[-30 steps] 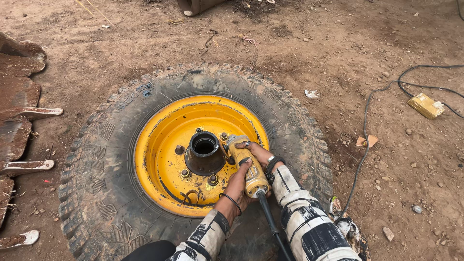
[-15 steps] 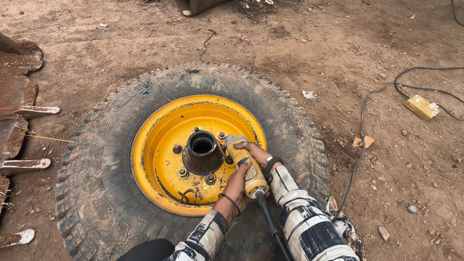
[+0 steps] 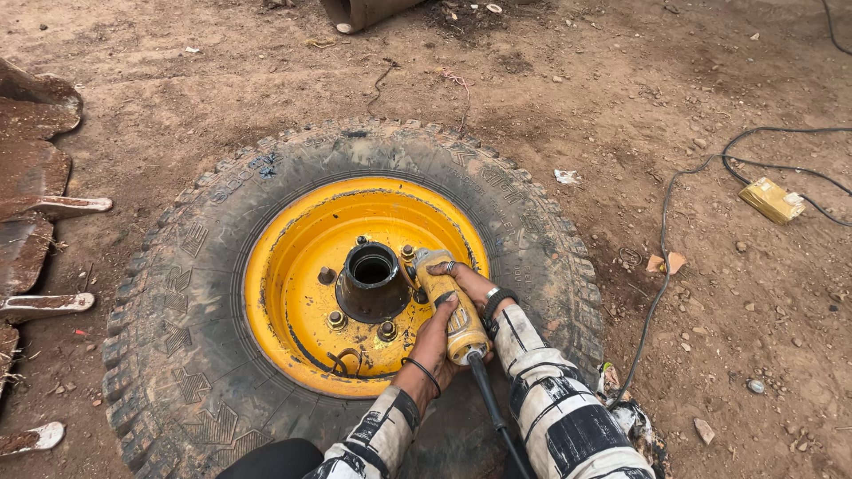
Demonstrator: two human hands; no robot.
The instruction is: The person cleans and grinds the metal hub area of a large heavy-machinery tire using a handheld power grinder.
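Yellow power tool (image 3: 448, 306) at lower centre, gripped by left hand (image 3: 435, 341) and right hand (image 3: 470, 282) (steadying it), nose against the yellow rim (image 3: 293, 257) beside the black hub (image 3: 371, 284).

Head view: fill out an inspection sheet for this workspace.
Surface: bare dirt ground, stony.
Job's things: big tyre lying flat, yellow rim, dark hub; yellow power tool at a hub bolt.
Clutter: paper scraps, stones.
Grippers: left hand and right hand both grip the tool.
Cables: black cable to a yellow box.
Surroundings: rusty toothed metal at the left edge.
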